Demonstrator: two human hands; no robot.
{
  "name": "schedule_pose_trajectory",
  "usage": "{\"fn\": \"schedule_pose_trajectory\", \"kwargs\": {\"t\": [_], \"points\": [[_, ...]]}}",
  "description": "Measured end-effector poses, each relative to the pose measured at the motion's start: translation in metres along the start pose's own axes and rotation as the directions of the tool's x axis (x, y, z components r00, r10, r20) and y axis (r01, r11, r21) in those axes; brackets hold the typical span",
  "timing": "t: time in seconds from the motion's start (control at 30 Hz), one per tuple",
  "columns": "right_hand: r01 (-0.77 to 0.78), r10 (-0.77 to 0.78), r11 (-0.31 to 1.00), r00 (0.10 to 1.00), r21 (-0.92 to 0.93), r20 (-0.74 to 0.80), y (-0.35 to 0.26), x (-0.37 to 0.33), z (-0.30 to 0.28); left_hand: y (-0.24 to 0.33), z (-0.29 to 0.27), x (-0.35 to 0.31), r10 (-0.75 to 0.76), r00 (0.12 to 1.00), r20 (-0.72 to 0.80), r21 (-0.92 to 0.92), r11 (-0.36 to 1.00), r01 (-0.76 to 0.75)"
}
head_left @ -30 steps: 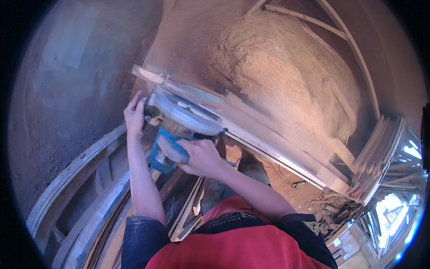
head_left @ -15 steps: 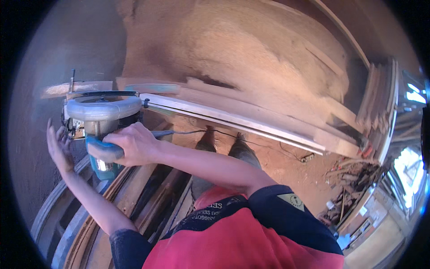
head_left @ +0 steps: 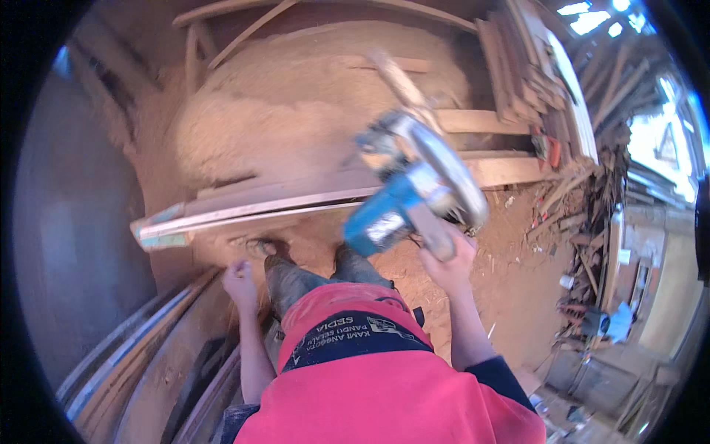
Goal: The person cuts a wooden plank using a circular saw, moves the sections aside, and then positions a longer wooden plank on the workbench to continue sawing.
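A teal circular saw (head_left: 386,214) with a grey blade guard is up in front of me, right of centre, blurred by motion. My right hand (head_left: 450,263) is wrapped round its rear handle. The saw hangs over the right part of a long plank with a pale strip (head_left: 274,209) along its near edge. What lies behind the saw is hidden. Low on the left, my left hand (head_left: 241,286) is loosely curled with nothing seen in it. It is near the plank's left part, apart from it.
Long boards (head_left: 159,355) lie at the lower left beside my legs. A heap of sawdust (head_left: 266,111) spreads beyond the plank. Stacked boards (head_left: 518,74) stand at the far right, above a pile of wood scraps (head_left: 584,214). A dark wall or panel (head_left: 81,200) is on the left.
My right hand has carried the saw from the plank's left end over to the right. My left hand has drawn back from beside the saw, and its fingers have curled. The view has turned rightward.
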State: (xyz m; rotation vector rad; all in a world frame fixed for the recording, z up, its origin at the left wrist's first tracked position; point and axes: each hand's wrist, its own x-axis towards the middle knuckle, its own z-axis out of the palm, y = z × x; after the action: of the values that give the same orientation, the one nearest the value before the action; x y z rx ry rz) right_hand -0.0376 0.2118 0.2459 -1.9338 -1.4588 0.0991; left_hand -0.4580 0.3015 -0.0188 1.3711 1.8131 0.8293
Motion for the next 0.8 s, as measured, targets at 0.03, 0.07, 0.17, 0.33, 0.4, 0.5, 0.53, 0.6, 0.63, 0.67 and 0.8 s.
{"fn": "schedule_pose_trajectory", "kwargs": {"t": [0.03, 0.07, 0.17, 0.33, 0.4, 0.5, 0.53, 0.6, 0.63, 0.67, 0.8], "points": [[-0.155, 0.149, 0.985, 0.986, -0.081, -0.079, 0.025, -0.029, -0.034, 0.064, 0.036, -0.023, -0.138, 0.980, 0.143, 0.049, 0.990, 0.133], [-0.294, 0.285, 0.954, 0.949, -0.051, -0.134, 0.042, -0.048, -0.061, 0.091, 0.060, -0.038, -0.124, 0.960, 0.250, 0.062, 0.992, 0.112], [-0.590, 0.580, 0.805, 0.757, 0.068, -0.301, 0.084, -0.106, -0.124, 0.139, 0.115, -0.052, 0.143, 0.879, 0.455, 0.129, 0.966, -0.224], [-0.739, 0.670, 0.656, 0.478, 0.152, -0.568, 0.133, -0.218, -0.185, 0.203, 0.193, -0.040, 0.475, 0.614, 0.630, 0.153, 0.699, -0.698], [-0.778, 0.675, 0.605, 0.389, 0.169, -0.627, 0.138, -0.244, -0.194, 0.216, 0.210, -0.031, 0.485, 0.570, 0.663, 0.221, 0.601, -0.768], [-0.859, 0.688, 0.476, 0.232, 0.186, -0.688, 0.145, -0.282, -0.205, 0.217, 0.227, -0.026, 0.463, 0.514, 0.722, 0.231, 0.539, -0.810], [-0.864, 0.693, 0.466, 0.223, 0.190, -0.686, 0.146, -0.284, -0.206, 0.222, 0.232, -0.028, 0.463, 0.490, 0.739, 0.255, 0.481, -0.839], [-0.808, 0.645, 0.527, 0.181, 0.261, -0.742, 0.146, -0.281, -0.207, 0.221, 0.240, -0.028, 0.476, 0.448, 0.757, 0.275, 0.391, -0.878], [-0.845, 0.636, 0.483, 0.157, 0.231, -0.755, 0.148, -0.283, -0.207, 0.217, 0.244, -0.027, 0.492, 0.407, 0.770, 0.287, 0.303, -0.909], [-0.847, 0.642, 0.476, 0.151, 0.237, -0.752, 0.146, -0.266, -0.208, 0.209, 0.247, -0.023, 0.488, 0.404, 0.774, 0.289, 0.296, -0.910], [-0.862, 0.639, 0.459, 0.152, 0.215, -0.754, 0.161, -0.234, -0.211, 0.196, 0.268, -0.012, 0.466, 0.481, 0.742, 0.347, 0.346, -0.872]]}}
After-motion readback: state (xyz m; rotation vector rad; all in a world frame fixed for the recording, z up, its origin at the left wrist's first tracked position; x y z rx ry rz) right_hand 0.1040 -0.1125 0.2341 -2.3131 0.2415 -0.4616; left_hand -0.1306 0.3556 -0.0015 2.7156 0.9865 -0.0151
